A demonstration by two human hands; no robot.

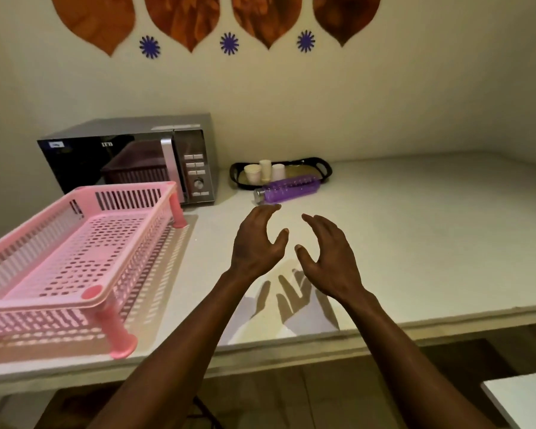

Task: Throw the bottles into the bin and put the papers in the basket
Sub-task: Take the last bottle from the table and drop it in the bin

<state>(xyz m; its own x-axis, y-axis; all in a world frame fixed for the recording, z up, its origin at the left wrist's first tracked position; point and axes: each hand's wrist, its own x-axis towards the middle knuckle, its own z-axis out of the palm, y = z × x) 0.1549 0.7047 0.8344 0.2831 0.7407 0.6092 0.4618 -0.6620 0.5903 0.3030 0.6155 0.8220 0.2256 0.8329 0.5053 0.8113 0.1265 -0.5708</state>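
Both the left hand (256,243) and right hand (328,258) hover empty, fingers spread and curved, just short of the ribbed purple plastic bottle (287,189), seemingly poised to grasp it.

Ahead of your hands the counter (415,230) lies bare up to the purple bottle (287,189), which lies on its side against the black tray (324,168) near the back edge. The pink basket (75,243) and microwave (127,159) block the left side; the right stays open
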